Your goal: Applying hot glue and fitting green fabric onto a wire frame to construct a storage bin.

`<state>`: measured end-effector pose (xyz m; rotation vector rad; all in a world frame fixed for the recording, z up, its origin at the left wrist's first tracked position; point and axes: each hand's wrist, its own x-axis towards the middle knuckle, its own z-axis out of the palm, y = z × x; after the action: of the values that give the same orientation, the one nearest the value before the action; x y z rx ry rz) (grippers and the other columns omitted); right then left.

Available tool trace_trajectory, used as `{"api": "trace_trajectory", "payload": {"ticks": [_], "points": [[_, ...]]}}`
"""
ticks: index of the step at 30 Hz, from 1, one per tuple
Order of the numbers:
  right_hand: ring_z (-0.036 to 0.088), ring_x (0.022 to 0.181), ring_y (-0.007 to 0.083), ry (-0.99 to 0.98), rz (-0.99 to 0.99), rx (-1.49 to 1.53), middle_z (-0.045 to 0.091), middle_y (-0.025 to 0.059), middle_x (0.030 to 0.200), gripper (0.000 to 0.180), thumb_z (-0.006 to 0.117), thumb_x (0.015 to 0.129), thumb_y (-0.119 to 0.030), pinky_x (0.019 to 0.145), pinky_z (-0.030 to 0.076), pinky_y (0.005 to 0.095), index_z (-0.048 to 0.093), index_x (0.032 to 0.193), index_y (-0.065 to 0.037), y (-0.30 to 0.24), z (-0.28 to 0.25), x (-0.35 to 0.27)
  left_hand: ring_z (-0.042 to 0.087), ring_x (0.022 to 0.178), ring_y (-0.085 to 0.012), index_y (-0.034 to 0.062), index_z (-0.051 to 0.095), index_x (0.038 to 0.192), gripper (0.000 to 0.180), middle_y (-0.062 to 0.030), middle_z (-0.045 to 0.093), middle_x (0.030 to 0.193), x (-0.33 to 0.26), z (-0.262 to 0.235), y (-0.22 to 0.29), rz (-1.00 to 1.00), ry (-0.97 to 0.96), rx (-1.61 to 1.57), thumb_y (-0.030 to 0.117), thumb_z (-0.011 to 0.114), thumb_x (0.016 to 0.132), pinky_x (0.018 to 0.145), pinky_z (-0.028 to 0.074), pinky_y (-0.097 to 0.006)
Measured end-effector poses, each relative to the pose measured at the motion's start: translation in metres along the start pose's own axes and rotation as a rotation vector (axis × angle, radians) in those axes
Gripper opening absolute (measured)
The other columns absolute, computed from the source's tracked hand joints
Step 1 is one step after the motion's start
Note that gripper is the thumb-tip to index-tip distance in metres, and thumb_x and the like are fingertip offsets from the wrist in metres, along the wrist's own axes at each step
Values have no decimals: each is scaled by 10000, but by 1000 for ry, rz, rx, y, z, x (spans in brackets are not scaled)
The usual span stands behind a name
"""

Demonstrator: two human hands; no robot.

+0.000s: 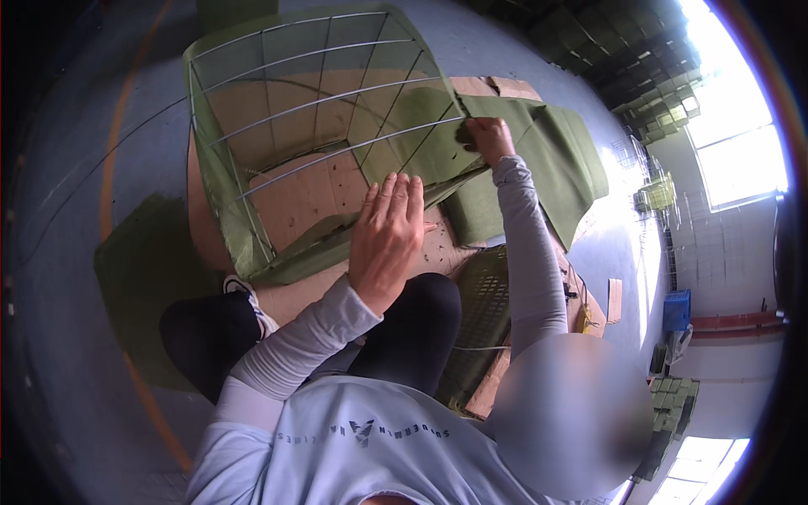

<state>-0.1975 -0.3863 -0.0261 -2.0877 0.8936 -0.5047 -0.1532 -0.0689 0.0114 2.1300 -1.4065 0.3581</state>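
Two bare hands work at a wire frame (320, 103) that lies tilted in front of the seated person, its bars crossing in a grid and its rim wrapped in green fabric (234, 202). The right hand (490, 139) is clenched on the fabric's edge at the right side of the frame, with a bunched bit of it showing by the fingers. The left hand (389, 244) is unclenched, its back toward the camera and its fingers straight and close together, over the near edge of the fabric; whether it presses on the cloth, I cannot tell.

Brown cardboard (295, 202) shows through the bars, dotted with dark specks. To the right, a wide green sheet (551, 160) lies draped over more cardboard. Below it, beside the person's dark-trousered knee (421, 316), stands a dark green perforated crate (484, 295). A striped shoe (255, 305) pokes out under the frame's near left corner.

Farther out, dark green material (143, 278) lies on the blue-grey floor (59, 252), near an orange line. Green stacks (589, 42) fill the upper right, near a bright window (741, 160); a blue bin (677, 310) sits lower down.
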Motion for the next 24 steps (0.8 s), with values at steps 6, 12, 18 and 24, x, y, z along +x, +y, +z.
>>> {"api": "trace_trajectory", "payload": {"ticks": [6, 12, 18, 24], "points": [[677, 640, 221, 117, -135, -614, 697, 132, 731, 321, 568, 921, -282, 644, 529, 351, 692, 902, 14, -14, 0, -3, 592, 1138, -316, -49, 618, 1130, 415, -183, 627, 1177, -70, -71, -57, 276, 33, -131, 251, 681, 850, 996, 446, -457], [634, 760, 123, -133, -4, -105, 705, 57, 911, 440, 525, 971, -367, 716, 499, 290, 660, 998, 51, -1, -7, -16, 513, 1226, -392, -68, 510, 1282, 512, -229, 559, 1277, -92, -106, -126, 206, 208, -131, 353, 413, 1005, 1061, 349, -514], [647, 849, 148, -128, 102, -638, 707, 56, 939, 553, 489, 961, -472, 781, 493, 317, 650, 1003, 56, -22, -18, -19, 486, 1259, -375, -57, 486, 1312, 590, -215, 544, 1304, -60, -122, -142, 118, 263, -187, 432, 391, 995, 1076, 318, -528], [563, 1036, 175, -170, 117, 25, 660, 108, 1082, 694, 368, 977, -562, 957, 408, 291, 604, 1161, 63, -23, -17, -39, 473, 1275, -352, -52, 525, 1275, 739, -186, 534, 1323, -93, -106, -136, 276, -29, -65, 585, 350, 942, 1101, 286, -506]]}}
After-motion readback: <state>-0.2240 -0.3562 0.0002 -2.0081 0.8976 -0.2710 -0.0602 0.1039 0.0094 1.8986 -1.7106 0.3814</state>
